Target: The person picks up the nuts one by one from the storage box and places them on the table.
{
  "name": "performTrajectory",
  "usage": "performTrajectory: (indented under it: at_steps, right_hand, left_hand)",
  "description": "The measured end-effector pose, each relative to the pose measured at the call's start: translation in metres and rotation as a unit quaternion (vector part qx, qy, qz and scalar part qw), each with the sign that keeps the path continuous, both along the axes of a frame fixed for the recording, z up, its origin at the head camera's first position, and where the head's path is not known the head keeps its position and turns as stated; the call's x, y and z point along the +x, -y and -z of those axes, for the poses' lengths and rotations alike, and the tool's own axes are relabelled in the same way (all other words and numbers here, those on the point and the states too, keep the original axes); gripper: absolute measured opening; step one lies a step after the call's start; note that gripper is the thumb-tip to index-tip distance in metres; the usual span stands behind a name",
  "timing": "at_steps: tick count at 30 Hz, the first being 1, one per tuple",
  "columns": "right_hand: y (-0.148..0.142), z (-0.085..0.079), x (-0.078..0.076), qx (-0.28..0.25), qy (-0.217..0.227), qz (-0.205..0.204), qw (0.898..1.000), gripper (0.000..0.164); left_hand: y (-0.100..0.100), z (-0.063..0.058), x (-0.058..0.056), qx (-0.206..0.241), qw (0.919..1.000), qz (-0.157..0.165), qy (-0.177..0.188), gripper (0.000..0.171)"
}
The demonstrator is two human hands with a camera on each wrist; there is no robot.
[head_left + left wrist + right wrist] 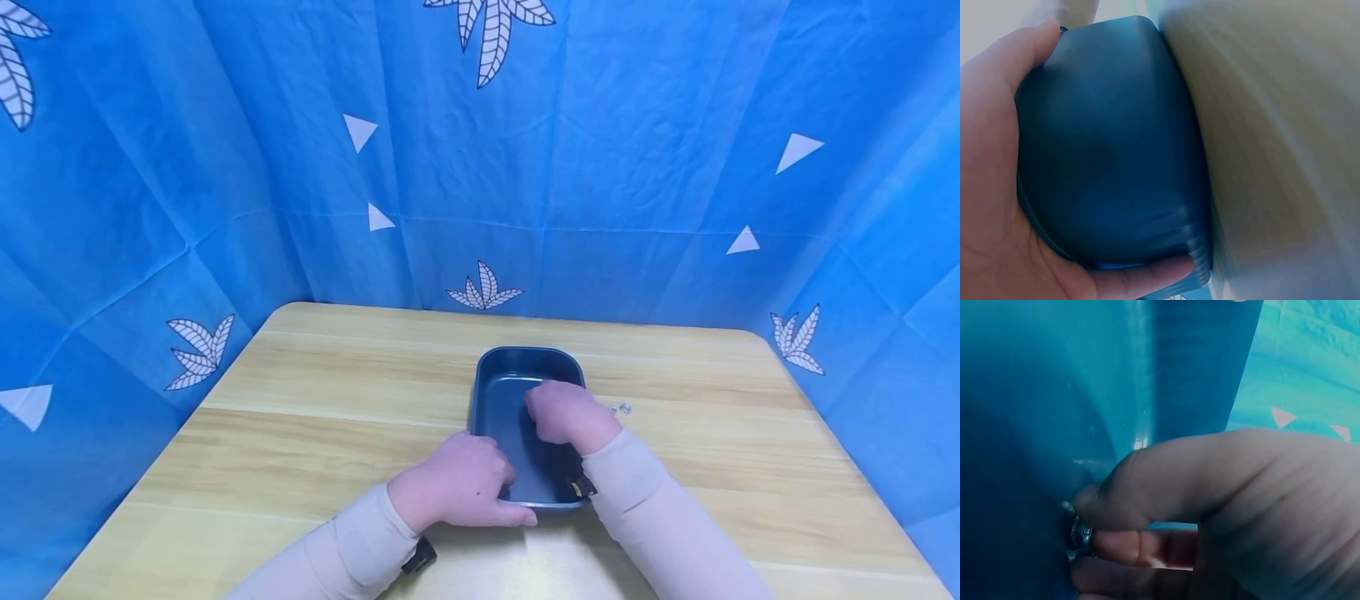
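A deep, dark blue rectangular container point(506, 429) with rounded corners stands on the table. My left hand point(459, 485) grips its near left corner, with the thumb along the near end and the fingers over the left rim. In the left wrist view that hand wraps round the container's outer wall point(1110, 144). My right hand point(567, 414) reaches down inside the container. Between its thumb and fingertips it pinches a small, shiny, ring-like piece point(1082, 531) close over the container's floor, as the right wrist view shows; the fingers partly hide this piece.
Small shiny pieces point(626, 408) lie on the wooden table point(720, 450) just right of the container. A blue curtain point(637, 167) with white leaf and triangle prints hangs behind the table and along both sides. A small black device point(420, 556) sits at the left wrist.
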State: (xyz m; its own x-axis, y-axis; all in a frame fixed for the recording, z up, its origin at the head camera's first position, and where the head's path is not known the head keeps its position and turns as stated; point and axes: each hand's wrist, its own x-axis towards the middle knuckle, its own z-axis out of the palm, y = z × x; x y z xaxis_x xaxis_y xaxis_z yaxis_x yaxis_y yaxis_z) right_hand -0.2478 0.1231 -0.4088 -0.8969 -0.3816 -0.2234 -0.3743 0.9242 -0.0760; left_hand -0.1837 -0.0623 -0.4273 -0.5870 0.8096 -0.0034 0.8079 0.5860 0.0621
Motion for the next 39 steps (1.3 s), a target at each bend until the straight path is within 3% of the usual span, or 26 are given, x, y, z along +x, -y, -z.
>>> performTrajectory:
  at_steps: [19,39]
  right_hand:
    - [0.0002,0.0088,-0.0031,-0.014,-0.013,0.016,1.000,0.022]
    - [-0.0006,0.0056,-0.0004,-0.010,-0.026,0.014,1.000,0.011]
  left_hand:
    - [0.0000,-0.0006,0.0016,-0.003,1.0000,-0.006,0.006,0.059]
    - [-0.0002,-0.0034,0.0005,-0.004,1.0000,0.000,0.009,0.061]
